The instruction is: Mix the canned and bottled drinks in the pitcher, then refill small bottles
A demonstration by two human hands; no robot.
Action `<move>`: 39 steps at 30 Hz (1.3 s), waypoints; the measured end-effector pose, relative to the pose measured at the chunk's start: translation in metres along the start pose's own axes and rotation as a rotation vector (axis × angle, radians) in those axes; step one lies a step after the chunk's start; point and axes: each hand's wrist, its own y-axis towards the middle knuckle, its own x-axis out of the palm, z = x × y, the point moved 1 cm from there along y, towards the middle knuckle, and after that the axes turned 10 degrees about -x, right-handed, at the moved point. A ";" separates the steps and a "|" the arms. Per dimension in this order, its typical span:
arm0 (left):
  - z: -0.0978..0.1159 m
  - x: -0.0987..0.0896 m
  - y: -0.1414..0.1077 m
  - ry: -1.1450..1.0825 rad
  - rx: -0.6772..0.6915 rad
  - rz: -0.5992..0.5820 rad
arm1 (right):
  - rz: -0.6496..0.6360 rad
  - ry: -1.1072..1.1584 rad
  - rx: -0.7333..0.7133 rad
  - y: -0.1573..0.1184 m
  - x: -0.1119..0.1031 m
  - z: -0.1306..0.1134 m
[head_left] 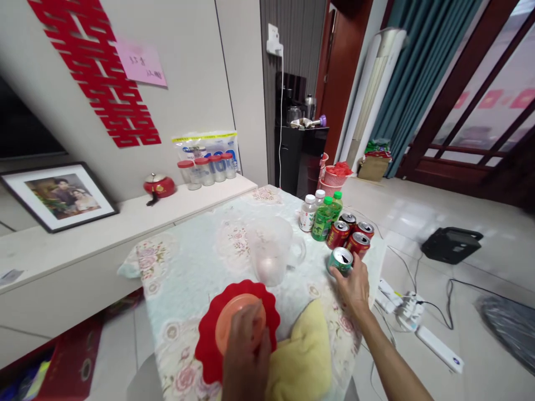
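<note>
At the right of the table my right hand [354, 282] is closed round the side of an opened green drink can [340, 260], thumb in front and fingers behind. The can is beside several red cans [337, 234]. My left hand [246, 340], blurred, is over a round orange dish [228, 317] that lies on a red scalloped plate [209, 340]. Its fingers are bent, and whether they grip the dish is unclear. Right of that hand lies a folded yellow cloth [307, 351]. A translucent plastic jug [271, 245] stands beyond the plate, its handle to the right.
Green-capped bottles [321, 220] and white-capped bottles [308, 211] stand by the cans near the right edge of the flowered tablecloth [196, 262]. Red-lidded jars [204, 171] and a framed photo [62, 195] sit on the white cabinet. Power strips [438, 348] and cords lie on the floor.
</note>
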 end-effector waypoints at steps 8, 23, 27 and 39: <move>0.023 0.038 -0.006 -0.209 -0.053 -0.223 | 0.031 0.110 0.057 0.004 0.007 0.001; 0.064 0.027 0.006 -0.720 -0.175 -0.635 | -0.470 0.568 -0.444 -0.046 -0.087 -0.143; 0.061 0.014 0.008 -0.663 -0.160 -0.531 | -0.543 0.627 -0.549 -0.033 -0.084 -0.155; 0.088 -0.090 0.053 -0.485 -0.313 -0.363 | -0.371 0.739 -0.141 0.049 0.018 -0.123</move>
